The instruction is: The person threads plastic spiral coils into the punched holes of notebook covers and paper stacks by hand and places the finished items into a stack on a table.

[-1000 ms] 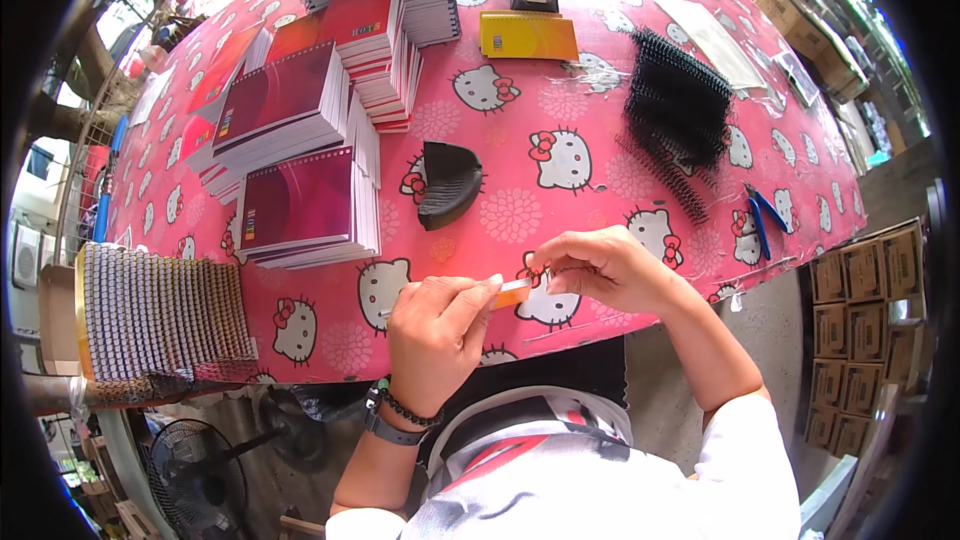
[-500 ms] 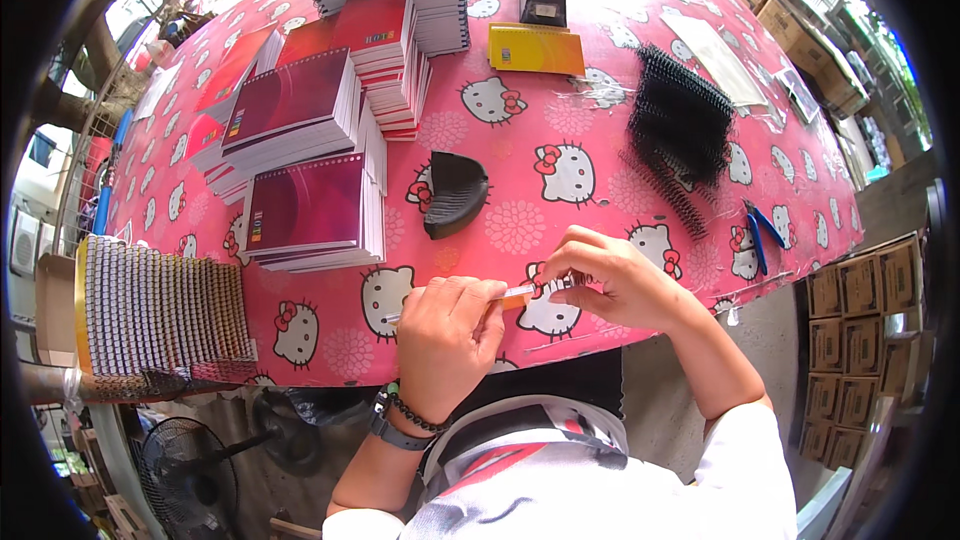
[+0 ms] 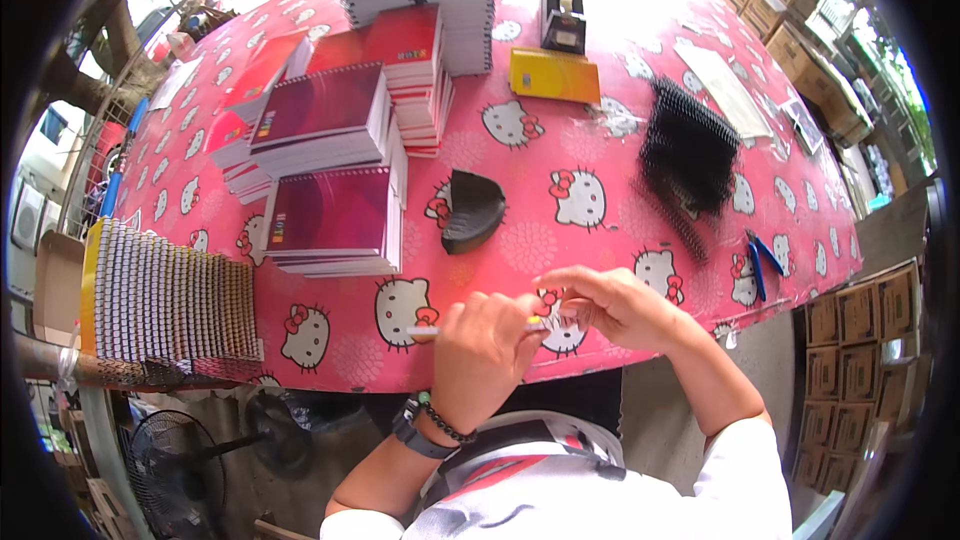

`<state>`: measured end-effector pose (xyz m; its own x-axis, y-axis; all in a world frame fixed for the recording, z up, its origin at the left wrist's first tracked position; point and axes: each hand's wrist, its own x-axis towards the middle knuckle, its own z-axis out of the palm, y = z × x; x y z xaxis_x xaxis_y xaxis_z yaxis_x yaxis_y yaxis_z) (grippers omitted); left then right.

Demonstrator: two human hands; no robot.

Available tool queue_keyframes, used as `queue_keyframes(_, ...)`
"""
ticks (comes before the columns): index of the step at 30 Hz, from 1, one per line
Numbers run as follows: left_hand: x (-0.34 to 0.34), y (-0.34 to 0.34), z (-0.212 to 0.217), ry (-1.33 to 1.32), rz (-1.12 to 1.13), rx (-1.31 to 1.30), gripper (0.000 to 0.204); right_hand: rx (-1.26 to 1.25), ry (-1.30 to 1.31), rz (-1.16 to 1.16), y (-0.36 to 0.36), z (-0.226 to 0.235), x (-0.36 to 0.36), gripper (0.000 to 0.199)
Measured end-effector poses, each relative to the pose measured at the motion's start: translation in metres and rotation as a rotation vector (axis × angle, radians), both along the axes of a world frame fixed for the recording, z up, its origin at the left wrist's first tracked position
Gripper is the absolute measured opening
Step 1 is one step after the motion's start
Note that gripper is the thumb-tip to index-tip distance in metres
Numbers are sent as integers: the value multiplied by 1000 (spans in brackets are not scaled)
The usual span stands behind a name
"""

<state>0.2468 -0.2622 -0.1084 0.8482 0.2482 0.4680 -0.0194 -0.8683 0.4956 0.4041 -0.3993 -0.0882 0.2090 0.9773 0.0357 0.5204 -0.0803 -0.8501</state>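
Note:
A thin notebook (image 3: 422,332) with white page edges and a bit of yellow cover sits in my left hand (image 3: 480,350), seen nearly edge-on above the table's near edge. Fingers and thumb close over its middle, hiding most of it. At the notebook's right end, the fingers of my right hand (image 3: 618,308) are bent and drawn together. Whatever is between those fingertips is too small and blurred to name. Beyond my hands lies a black wedge-shaped block (image 3: 474,211). To the right are a heap of black spiral coils (image 3: 690,145) and blue-handled pliers (image 3: 765,265).
Purple notebooks (image 3: 330,210) and red notebooks (image 3: 405,37) stand stacked at left, before tall spiral-bound stacks (image 3: 455,5). A row of coil-bound books (image 3: 175,300) fills the near-left corner. Farther off are a yellow notebook (image 3: 555,76) and a tape dispenser (image 3: 564,25). Cartons (image 3: 860,330) stand at right.
The view has shifted, so the table's things appear farther right and lower. My left hand has turned the notebook more edge-on, and my right fingers have drawn in toward its end.

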Motion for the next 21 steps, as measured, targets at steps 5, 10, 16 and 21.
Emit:
queue_keyframes(5, -5, -4, 0, 35, -55, 87, 21, 123, -83, 73, 24, -19, 36, 37)
queue_keyframes(10, -5, 3, 4, 24, -121, 177, 27, 102, -471, 32, 101, -30, 52, 69)
queue_keyframes(16, -5, -1, 5, 19, -114, 162, 22, -71, -698, 131, 130, -41, 44, 77)
queue_keyframes(21, -4, 5, -8, 45, -161, 204, 20, -82, -661, 72, 107, -38, 43, 73)
